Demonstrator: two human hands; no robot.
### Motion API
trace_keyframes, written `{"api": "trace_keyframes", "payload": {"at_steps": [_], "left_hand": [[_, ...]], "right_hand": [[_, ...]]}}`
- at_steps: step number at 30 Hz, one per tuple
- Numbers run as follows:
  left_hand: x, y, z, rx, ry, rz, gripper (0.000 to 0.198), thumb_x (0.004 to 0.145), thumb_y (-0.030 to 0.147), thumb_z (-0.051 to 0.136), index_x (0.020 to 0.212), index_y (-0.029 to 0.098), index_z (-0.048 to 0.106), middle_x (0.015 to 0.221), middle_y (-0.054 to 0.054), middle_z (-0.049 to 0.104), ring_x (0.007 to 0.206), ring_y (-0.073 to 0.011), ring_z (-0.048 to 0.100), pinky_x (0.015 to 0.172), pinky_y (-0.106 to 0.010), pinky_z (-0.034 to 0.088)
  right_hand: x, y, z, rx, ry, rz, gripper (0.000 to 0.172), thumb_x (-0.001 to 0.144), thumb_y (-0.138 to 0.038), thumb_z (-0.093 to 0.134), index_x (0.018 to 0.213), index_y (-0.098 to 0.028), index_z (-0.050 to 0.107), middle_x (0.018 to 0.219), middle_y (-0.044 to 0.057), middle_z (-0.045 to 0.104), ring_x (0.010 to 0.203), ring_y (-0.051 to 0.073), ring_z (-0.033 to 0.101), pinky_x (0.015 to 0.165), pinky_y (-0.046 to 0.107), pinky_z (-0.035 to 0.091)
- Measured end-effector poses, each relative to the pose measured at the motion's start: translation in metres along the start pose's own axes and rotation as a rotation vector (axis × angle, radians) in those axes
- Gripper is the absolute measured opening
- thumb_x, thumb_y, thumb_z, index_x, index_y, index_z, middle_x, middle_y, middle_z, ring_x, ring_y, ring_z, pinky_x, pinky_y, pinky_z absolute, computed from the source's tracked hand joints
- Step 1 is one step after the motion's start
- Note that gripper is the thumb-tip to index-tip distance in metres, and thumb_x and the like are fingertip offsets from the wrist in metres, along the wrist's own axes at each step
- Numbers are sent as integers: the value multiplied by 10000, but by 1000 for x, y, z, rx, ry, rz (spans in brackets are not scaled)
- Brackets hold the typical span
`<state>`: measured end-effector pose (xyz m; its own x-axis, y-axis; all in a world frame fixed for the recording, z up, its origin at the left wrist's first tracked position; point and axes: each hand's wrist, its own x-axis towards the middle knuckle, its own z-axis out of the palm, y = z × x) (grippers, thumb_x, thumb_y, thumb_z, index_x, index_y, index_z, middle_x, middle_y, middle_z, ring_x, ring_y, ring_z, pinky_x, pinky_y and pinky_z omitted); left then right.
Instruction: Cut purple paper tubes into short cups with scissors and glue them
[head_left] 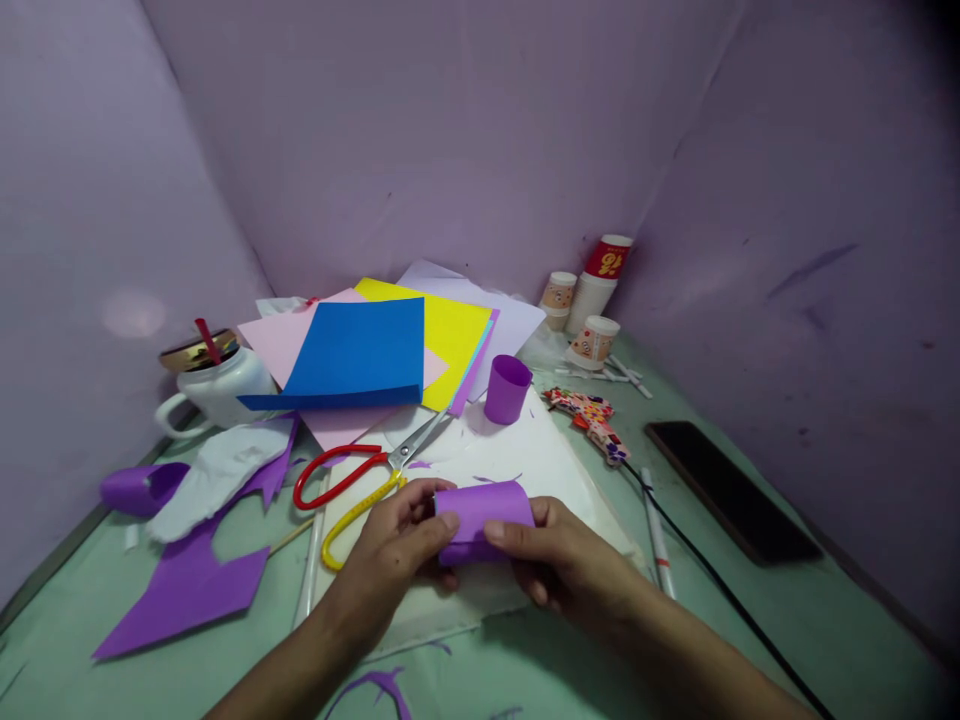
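Note:
Between my two hands is a purple paper roll (484,510), held sideways above a white board (555,470). My left hand (409,540) grips its left end, thumb on the front. On the right end, my right hand (562,550) presses with its thumb near the overlapping edge. Scissors (401,455) with one red and one yellow handle lie spread just beyond my left hand. A small purple paper cup (508,390) stands upright on the board behind the roll.
Coloured paper sheets (360,345) are stacked at the back. Purple scraps (195,580), a white glove (221,470) and a white mug (225,385) are on the left. To the right are a patterned glue gun (596,425) with a black cord, a phone (731,490) and paper cups (592,340).

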<state>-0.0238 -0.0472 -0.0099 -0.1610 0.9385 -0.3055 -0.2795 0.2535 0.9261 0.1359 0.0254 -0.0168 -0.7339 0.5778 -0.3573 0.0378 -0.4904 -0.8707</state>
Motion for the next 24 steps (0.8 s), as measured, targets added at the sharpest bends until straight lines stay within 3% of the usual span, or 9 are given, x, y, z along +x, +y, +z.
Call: {"api": "trace_keyframes", "payload": {"at_steps": [4,7,12,16,19,22,24], "left_hand": [[0,0,1,83,5,22,443,666,329,751,1032,144,583,768,-39,650,585,-135,582,484,-229,486],[-1,-2,3,156,56,30,433,651,298,754,1027,154,595,752,-35,659,593,-148,594,472,-228,482],[0,-3,5,209,95,5,471,654,300,744,1074,150,592,765,-44,682,596,-146,602,472,-219,477],[0,-2,4,208,81,17,454,648,325,755,1049,155,627,780,-60,683,626,-173,612,495,-249,490],[-1,0,1,119,62,35,531,669,430,745,1107,155,624,860,-76,663,666,-188,612,544,-292,514],[-2,2,0,-41,45,19,661,726,538,670,1244,150,535,943,-83,614,702,-187,598,609,-343,537],[-2,3,0,-112,38,3,678,741,528,663,1275,147,495,972,-88,599,755,-197,597,639,-356,545]], "right_hand": [[2,2,1,-72,56,13,302,608,-389,785,651,-104,694,389,-52,506,323,39,338,340,189,219],[1,4,4,-42,114,0,253,613,-349,785,599,-127,665,422,-45,533,370,61,420,405,195,334],[-2,7,10,-12,172,-54,312,635,-325,781,857,-110,737,675,36,699,557,137,592,555,241,448],[-3,7,9,-1,146,-85,315,643,-328,778,854,-98,731,709,56,702,612,159,613,592,258,463],[-1,6,5,5,159,-84,319,610,-355,801,776,-102,701,590,13,645,505,102,535,496,208,410],[3,5,1,-17,183,-49,372,639,-471,768,653,-124,635,366,-67,467,328,43,329,345,183,222],[4,5,0,-19,180,-30,410,674,-524,725,632,-134,605,311,-83,414,289,39,282,324,191,166]]}}
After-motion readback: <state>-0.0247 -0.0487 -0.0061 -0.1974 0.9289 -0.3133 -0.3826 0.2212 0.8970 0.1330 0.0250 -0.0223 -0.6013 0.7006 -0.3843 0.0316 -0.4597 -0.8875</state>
